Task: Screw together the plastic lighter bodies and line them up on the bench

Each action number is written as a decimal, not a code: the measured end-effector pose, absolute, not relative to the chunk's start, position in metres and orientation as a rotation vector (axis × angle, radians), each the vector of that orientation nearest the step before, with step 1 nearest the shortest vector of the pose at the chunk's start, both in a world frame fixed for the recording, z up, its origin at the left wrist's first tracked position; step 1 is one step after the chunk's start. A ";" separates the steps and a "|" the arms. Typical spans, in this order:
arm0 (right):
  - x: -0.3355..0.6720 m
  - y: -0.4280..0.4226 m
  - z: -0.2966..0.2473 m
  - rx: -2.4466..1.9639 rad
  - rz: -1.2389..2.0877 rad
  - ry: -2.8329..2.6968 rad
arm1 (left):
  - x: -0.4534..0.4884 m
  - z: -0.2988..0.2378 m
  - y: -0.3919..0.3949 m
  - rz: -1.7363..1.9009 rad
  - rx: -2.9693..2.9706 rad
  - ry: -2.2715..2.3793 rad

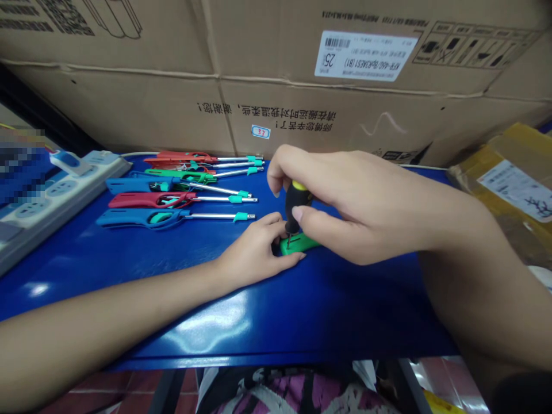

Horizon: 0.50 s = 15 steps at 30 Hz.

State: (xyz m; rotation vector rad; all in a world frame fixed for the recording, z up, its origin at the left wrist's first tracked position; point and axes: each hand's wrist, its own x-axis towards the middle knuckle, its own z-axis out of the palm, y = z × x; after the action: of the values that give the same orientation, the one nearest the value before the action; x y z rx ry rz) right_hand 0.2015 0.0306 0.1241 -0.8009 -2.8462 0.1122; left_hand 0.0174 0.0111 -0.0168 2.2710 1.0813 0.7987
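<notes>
My right hand (345,201) is closed around a short screwdriver (296,206) with a black and yellow handle, held upright. Its tip meets the end of a green lighter (297,244) lying flat on the blue table (207,322). Thumb and fingers of my left hand (256,250) grip that same end of the lighter and press it to the table. The rest of the lighter is hidden behind my right hand. To the left lie several long-necked lighters, among them a blue one (129,219), a dark red one (138,200) and a green one (176,174).
A white power strip (56,195) with a plug in it runs along the left side. Large cardboard boxes (164,109) stand upright behind the table. At the right sits a taped carton (509,190). The table's front edge is close to my lap.
</notes>
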 end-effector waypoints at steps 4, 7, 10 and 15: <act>0.201 0.033 0.123 -0.807 0.014 -2.836 | 0.017 -0.018 0.012 0.781 2.262 1.087; 0.202 0.033 0.123 -0.806 0.079 -2.837 | 0.016 -0.019 0.012 0.787 2.258 1.071; 0.203 0.033 0.123 -0.813 0.085 -2.836 | 0.016 -0.020 0.013 0.796 2.269 1.064; 0.203 0.035 0.122 -0.811 0.036 -2.830 | 0.015 -0.022 0.014 0.771 2.293 1.075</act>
State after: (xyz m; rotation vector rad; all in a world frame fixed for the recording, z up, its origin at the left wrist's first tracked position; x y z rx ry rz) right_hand 0.2030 0.0345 0.1224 -0.8110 -2.8304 0.0364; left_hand 0.0152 0.0136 -0.0217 2.2933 1.0746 0.7708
